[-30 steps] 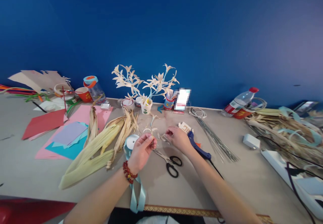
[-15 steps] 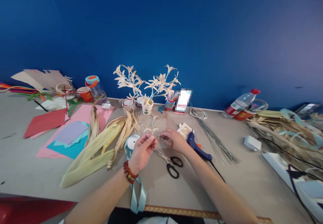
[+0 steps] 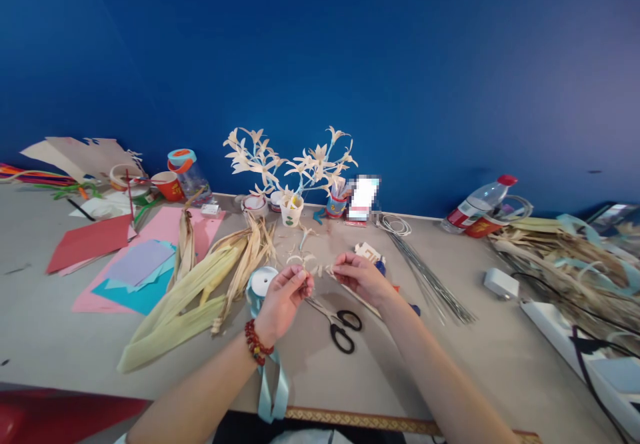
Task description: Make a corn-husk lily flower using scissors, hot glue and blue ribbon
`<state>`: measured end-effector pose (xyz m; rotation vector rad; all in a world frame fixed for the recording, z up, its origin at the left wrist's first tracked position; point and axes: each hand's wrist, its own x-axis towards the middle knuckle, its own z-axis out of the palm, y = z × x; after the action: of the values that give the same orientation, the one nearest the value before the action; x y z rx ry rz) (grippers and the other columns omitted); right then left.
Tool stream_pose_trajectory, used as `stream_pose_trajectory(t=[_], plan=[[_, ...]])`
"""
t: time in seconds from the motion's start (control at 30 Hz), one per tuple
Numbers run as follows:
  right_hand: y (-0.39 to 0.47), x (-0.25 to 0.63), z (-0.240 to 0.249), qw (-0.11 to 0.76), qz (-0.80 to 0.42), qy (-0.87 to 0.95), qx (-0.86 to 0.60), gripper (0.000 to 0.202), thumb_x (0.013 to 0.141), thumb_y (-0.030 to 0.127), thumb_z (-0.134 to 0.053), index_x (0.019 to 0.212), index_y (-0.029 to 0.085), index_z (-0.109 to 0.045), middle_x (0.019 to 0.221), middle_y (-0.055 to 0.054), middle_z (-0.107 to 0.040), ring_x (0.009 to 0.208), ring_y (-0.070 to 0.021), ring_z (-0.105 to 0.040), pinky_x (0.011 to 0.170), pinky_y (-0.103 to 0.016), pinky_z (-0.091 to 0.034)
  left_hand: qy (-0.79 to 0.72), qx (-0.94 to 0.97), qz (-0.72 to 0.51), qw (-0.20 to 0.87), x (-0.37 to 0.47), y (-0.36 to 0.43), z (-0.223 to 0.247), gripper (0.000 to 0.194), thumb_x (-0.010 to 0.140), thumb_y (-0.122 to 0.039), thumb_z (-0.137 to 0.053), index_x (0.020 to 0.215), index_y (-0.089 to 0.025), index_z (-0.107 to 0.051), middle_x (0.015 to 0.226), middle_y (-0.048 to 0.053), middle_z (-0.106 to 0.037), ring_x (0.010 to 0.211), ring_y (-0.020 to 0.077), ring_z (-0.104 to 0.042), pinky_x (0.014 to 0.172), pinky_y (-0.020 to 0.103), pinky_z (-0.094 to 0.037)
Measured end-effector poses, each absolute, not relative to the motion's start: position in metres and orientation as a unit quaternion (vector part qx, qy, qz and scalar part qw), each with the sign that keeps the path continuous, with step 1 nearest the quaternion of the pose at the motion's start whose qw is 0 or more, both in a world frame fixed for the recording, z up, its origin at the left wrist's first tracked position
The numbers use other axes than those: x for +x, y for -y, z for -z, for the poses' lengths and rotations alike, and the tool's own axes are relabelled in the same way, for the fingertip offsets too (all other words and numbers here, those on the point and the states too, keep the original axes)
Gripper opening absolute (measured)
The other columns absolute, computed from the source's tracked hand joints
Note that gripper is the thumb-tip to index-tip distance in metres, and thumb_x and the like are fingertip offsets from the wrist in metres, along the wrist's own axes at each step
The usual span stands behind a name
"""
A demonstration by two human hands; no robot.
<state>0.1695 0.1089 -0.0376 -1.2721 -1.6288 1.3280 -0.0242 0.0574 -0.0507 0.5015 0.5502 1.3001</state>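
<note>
A craft workspace: scissors [image 3: 333, 317], ribbon spool [image 3: 258, 286], coloured paper [image 3: 140, 264], husks [image 3: 175, 327] and wires [image 3: 430, 274] on a table [image 3: 320, 384]

Dry corn husks [image 3: 150, 341] look papery and ribbed, while the blue ribbon [image 3: 274, 409] has a satin sheen. The red-capped bottle [image 3: 481, 200] is glossy plastic; the wires [image 3: 431, 276] look like dull metal.

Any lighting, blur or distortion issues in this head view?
Head view: the phone is masked by coarse pixelation; the wall pales toward the right; soft shadows lie on the table; the husk pile looks smeared near the right edge; fine detail at the fingertips of the left hand and right hand is too soft to make out.
</note>
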Motion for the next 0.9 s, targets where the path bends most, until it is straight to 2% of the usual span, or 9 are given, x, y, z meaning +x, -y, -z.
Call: stream_pose_trajectory(t=[0.17,0.43,0.7,0.9], plan=[[-0.090,0.162,0.025,0.403,-0.669,0.469,-0.412,0.023,0.069,0.029,-0.078,0.075,0.018,-0.059,0.070,0.002,-0.063,0.060,-0.0094,-0.054,0.059,-0.022,-0.042,-0.260,0.233,-0.584,0.733,-0.023,-0.056,0.054,0.013,0.075,-0.021,-0.073,0.077,-0.015,-0.062,0.069,0.000,-0.062,0.064,0.0084,-0.056,0.061,0.020,-0.045],[-0.074,0.150,0.005,0.408,-0.681,0.446,-0.412,0.021,0.065,0.027,-0.080,0.070,0.018,-0.062,0.069,0.001,-0.064,0.059,-0.0093,-0.051,0.057,-0.022,-0.040,-0.268,0.246,-0.563,0.742,-0.020,-0.052,0.053,0.014,0.077,-0.024,-0.073,0.076,-0.014,-0.062,0.070,0.001,-0.062,0.065,0.0087,-0.055,0.062,0.020,-0.044],[-0.078,0.148,0.009,0.377,-0.737,0.376,-0.417,0.022,0.062,0.023,-0.073,0.061,0.018,-0.051,0.068,-0.001,-0.066,0.049,-0.0075,-0.050,0.046,-0.019,-0.038,-0.270,0.233,-0.563,0.745,-0.020,-0.052,0.051,0.016,0.074,-0.023,-0.075,0.075,-0.015,-0.062,0.070,0.001,-0.062,0.065,0.0093,-0.055,0.061,0.020,-0.045],[-0.078,0.145,0.018,0.380,-0.713,0.418,-0.415,0.022,0.064,0.023,-0.071,0.066,0.019,-0.049,0.068,-0.001,-0.068,0.045,-0.0068,-0.046,0.046,-0.020,-0.035,-0.269,0.239,-0.564,0.743,-0.021,-0.053,0.051,0.015,0.075,-0.024,-0.074,0.075,-0.015,-0.063,0.070,0.002,-0.063,0.067,0.0098,-0.056,0.062,0.020,-0.045]])
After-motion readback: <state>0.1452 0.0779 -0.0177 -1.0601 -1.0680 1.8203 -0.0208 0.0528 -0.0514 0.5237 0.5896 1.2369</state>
